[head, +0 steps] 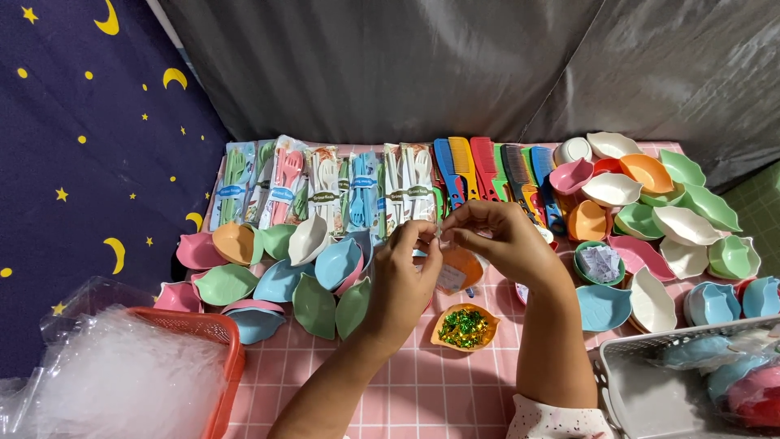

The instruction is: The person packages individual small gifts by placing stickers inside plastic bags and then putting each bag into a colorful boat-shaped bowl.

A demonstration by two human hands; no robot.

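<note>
Head view: an orange leaf dish (465, 328) on the pink checked cloth (406, 382) holds green and gold glitter. A red basket (223, 358) holds clear bags; a white basket (642, 390) holds smooth plastic dishes. My left hand (402, 272) and right hand (500, 236) meet above the dish, fingertips pinched on a small clear packet (439, 236).

Pink checked tablecloth (406, 390) over a low table

On it lie leaf-shaped dishes (313, 305), packed cutlery sets (325, 183), combs (479, 167), a red basket (219, 341), a white basket (642, 382).
</note>
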